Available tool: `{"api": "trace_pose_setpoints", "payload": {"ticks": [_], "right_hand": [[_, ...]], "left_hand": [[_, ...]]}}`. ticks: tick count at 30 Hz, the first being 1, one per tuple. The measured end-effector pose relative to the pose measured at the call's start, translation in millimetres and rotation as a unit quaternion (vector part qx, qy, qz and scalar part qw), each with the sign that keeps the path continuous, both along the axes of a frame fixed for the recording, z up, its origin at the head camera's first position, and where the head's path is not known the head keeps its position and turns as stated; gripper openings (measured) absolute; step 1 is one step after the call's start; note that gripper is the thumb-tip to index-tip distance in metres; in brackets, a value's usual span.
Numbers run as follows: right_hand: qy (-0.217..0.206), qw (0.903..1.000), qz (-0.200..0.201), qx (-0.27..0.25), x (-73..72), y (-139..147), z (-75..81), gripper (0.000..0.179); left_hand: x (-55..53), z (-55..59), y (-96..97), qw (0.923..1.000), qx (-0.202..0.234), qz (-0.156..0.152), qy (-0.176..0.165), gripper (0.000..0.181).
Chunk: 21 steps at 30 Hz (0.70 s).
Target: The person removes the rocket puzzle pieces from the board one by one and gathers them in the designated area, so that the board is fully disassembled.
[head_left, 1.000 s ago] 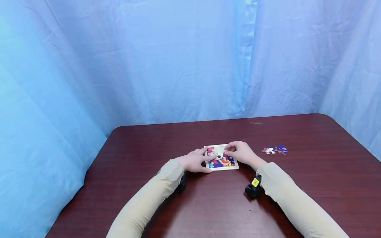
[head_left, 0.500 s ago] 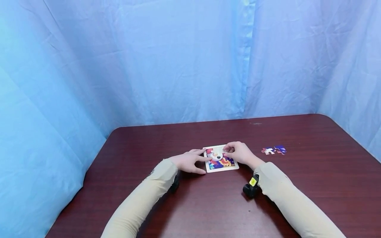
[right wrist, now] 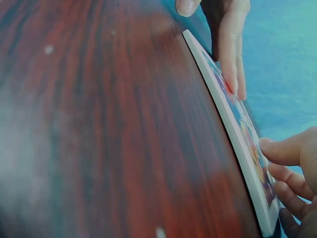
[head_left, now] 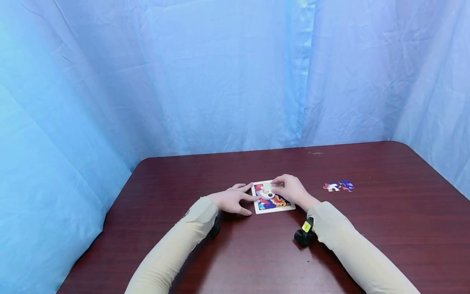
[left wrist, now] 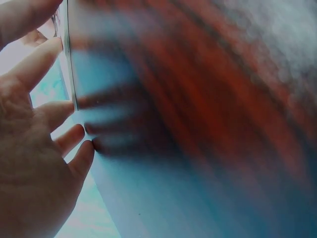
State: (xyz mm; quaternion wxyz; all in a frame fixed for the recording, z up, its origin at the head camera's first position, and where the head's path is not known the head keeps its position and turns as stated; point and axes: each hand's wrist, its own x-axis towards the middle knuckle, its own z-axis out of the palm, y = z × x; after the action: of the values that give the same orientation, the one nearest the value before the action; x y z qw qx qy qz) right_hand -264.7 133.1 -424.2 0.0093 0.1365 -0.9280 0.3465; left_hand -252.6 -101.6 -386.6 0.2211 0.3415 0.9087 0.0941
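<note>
A small jigsaw puzzle (head_left: 271,204) in a pale tray lies on the table, with a round white face and a dark spot in its picture. My left hand (head_left: 233,201) lies at the tray's left side, fingers spread, one fingertip reaching over the picture. My right hand (head_left: 293,192) is over the tray's upper right part, its thumb and fingers bent close together above a pale area. I cannot tell whether a piece is between them. In the right wrist view the thumb (right wrist: 280,150) is at the tray's edge. In the left wrist view the fingers (left wrist: 54,111) reach the tray edge.
Two loose jigsaw pieces (head_left: 332,187) lie close together to the right of my right hand. The dark red wood table (head_left: 271,253) has rounded far corners. Light blue curtains (head_left: 220,81) hang behind it and at both sides.
My right hand has shifted left across the puzzle. My left hand has drawn back slightly to the left, showing more of the picture. The loose pieces stay where they were.
</note>
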Motion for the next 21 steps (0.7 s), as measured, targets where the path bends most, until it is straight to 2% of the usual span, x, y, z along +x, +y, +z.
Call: {"api": "trace_pose_setpoints", "payload": {"ticks": [4,10,21], "right_hand": [[0.018,0.9996,-0.003,0.019,-1.0,-4.9,-1.6,0.026],[0.01,0.9996,-0.006,0.027,-1.3,-13.0,-0.5,0.029],[-0.04,0.9987,-0.02,0.024,-1.7,-23.0,5.4,0.031]], "left_hand": [[0.3,0.1,0.8,1.0,0.0,0.003,-0.002,0.058],[-0.4,1.3,0.9,1.0,0.003,0.003,0.001,0.057],[-2.4,0.4,1.1,1.0,0.008,0.001,0.004,0.056]]}}
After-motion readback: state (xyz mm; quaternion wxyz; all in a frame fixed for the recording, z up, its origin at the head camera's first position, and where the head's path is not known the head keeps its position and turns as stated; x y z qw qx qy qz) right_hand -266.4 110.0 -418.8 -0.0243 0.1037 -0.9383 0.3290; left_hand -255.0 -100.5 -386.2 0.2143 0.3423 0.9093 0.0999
